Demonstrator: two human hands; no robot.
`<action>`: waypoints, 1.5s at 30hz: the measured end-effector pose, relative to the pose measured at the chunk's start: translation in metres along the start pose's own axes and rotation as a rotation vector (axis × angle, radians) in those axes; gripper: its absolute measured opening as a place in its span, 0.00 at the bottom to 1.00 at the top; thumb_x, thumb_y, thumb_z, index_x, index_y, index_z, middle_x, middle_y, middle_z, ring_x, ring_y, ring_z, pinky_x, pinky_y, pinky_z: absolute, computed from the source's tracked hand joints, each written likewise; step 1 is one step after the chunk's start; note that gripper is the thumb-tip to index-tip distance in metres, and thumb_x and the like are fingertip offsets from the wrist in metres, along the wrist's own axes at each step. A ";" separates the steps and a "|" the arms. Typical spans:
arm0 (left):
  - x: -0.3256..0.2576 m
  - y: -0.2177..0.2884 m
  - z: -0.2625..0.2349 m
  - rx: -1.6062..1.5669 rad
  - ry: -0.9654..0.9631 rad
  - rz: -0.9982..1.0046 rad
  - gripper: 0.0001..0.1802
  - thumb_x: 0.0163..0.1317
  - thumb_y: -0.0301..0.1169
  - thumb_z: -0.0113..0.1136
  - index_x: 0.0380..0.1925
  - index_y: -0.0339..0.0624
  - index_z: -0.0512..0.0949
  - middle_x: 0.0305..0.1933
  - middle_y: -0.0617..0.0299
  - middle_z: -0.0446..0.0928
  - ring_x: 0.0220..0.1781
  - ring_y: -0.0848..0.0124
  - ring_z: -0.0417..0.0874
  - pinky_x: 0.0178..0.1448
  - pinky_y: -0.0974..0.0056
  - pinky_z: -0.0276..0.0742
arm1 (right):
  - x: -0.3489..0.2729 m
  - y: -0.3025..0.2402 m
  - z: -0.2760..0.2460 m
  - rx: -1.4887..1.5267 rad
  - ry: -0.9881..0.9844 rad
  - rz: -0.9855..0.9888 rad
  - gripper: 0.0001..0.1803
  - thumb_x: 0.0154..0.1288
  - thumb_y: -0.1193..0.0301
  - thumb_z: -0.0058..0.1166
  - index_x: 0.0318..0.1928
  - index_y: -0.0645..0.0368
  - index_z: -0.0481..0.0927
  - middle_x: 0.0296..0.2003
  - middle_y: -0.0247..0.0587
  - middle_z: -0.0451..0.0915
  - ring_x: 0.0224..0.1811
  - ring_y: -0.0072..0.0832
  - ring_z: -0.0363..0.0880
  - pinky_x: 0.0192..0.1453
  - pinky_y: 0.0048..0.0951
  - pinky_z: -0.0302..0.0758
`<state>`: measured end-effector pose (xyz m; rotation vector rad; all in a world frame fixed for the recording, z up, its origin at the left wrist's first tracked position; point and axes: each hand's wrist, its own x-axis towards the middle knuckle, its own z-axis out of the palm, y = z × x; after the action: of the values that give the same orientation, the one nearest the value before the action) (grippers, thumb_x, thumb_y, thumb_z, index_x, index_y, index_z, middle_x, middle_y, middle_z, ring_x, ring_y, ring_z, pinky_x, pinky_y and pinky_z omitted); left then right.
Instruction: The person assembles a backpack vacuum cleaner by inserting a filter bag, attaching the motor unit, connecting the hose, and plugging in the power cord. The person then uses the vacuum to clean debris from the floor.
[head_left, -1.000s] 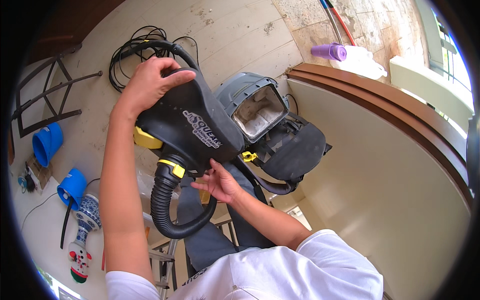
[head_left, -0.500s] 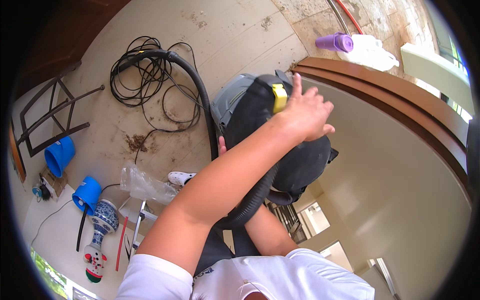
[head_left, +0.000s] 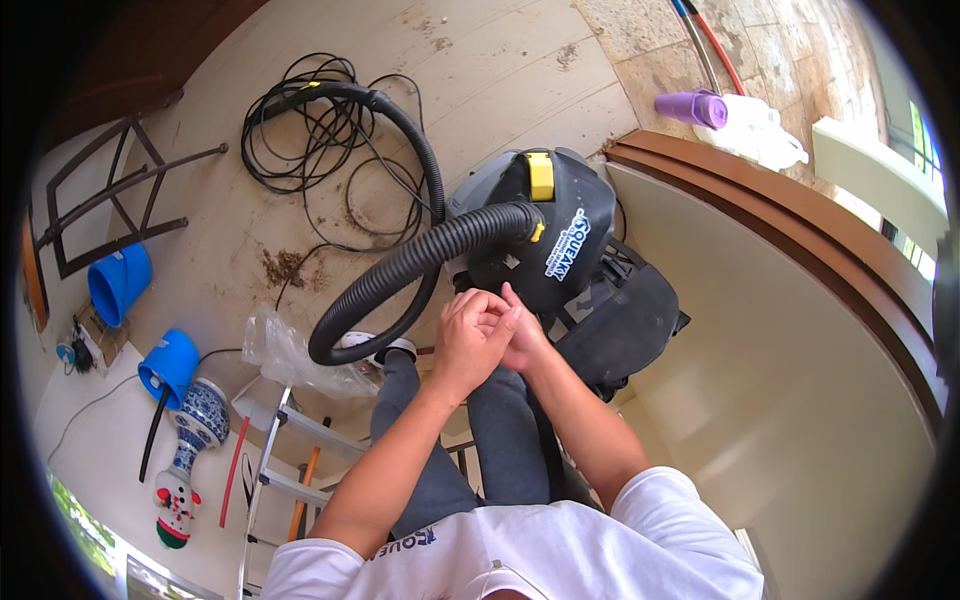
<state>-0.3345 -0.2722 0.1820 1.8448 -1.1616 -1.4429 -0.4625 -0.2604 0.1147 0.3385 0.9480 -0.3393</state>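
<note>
Left hand (head_left: 466, 338) overlapping right hand (head_left: 526, 346), each grip's closure unclear — vacuum lid (head_left: 592, 203) partly covered

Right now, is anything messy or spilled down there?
Yes. Brown dirt lies scattered on the pale floor, left of the big hose; it looks odd because it's a dark patch. Above it, the black cord is a loose tangle, not a neat coil.

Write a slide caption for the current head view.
Left hand and right hand touching, beside a vacuum with its ribbed hose; black cable lies tangled on the floor.
</note>
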 end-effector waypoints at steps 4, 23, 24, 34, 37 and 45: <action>-0.011 -0.094 0.045 -0.404 0.281 -0.719 0.37 0.54 0.49 0.63 0.57 0.37 0.63 0.58 0.51 0.66 0.59 0.62 0.69 0.60 0.60 0.65 | -0.045 -0.071 0.050 -0.854 0.512 -0.548 0.18 0.67 0.59 0.49 0.28 0.61 0.74 0.20 0.38 0.77 0.18 0.22 0.76 0.21 0.18 0.68; -0.006 -0.090 0.089 -0.468 0.226 -0.524 0.48 0.44 0.46 0.71 0.63 0.43 0.59 0.60 0.41 0.64 0.61 0.50 0.67 0.63 0.56 0.65 | 0.000 -0.214 -0.018 -1.763 0.692 -0.930 0.22 0.68 0.55 0.46 0.40 0.65 0.76 0.35 0.40 0.75 0.38 0.25 0.71 0.46 0.26 0.68; -0.005 -0.096 0.092 -0.397 0.216 -0.474 0.49 0.44 0.45 0.71 0.64 0.44 0.57 0.61 0.41 0.62 0.62 0.49 0.66 0.64 0.56 0.64 | -0.008 -0.210 -0.031 -1.723 0.734 -0.989 0.22 0.68 0.55 0.46 0.40 0.65 0.76 0.34 0.38 0.75 0.37 0.23 0.70 0.45 0.25 0.68; 0.007 -0.113 0.100 -0.237 0.138 -0.522 0.57 0.45 0.36 0.70 0.69 0.43 0.41 0.70 0.43 0.49 0.67 0.51 0.61 0.66 0.57 0.63 | 0.048 -0.203 -0.095 -1.483 1.017 -0.901 0.21 0.72 0.56 0.36 0.54 0.59 0.67 0.44 0.55 0.70 0.49 0.45 0.68 0.57 0.39 0.64; 0.006 -0.129 0.106 -0.268 0.183 -0.461 0.59 0.45 0.36 0.71 0.69 0.41 0.38 0.69 0.43 0.53 0.65 0.50 0.64 0.65 0.59 0.64 | 0.051 -0.208 -0.112 -1.538 0.916 -0.731 0.24 0.73 0.55 0.29 0.59 0.58 0.63 0.56 0.56 0.68 0.60 0.47 0.65 0.62 0.37 0.61; 0.015 -0.150 0.116 -0.265 0.120 -0.429 0.61 0.49 0.45 0.68 0.66 0.26 0.35 0.62 0.38 0.64 0.62 0.51 0.69 0.63 0.61 0.65 | 0.051 -0.224 -0.135 -1.296 0.699 -0.725 0.29 0.74 0.55 0.29 0.62 0.66 0.63 0.57 0.51 0.70 0.60 0.36 0.68 0.63 0.29 0.61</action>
<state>-0.3976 -0.1987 0.0186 2.0299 -0.5023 -1.5924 -0.6285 -0.4105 -0.0296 -1.1758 1.7567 -0.1884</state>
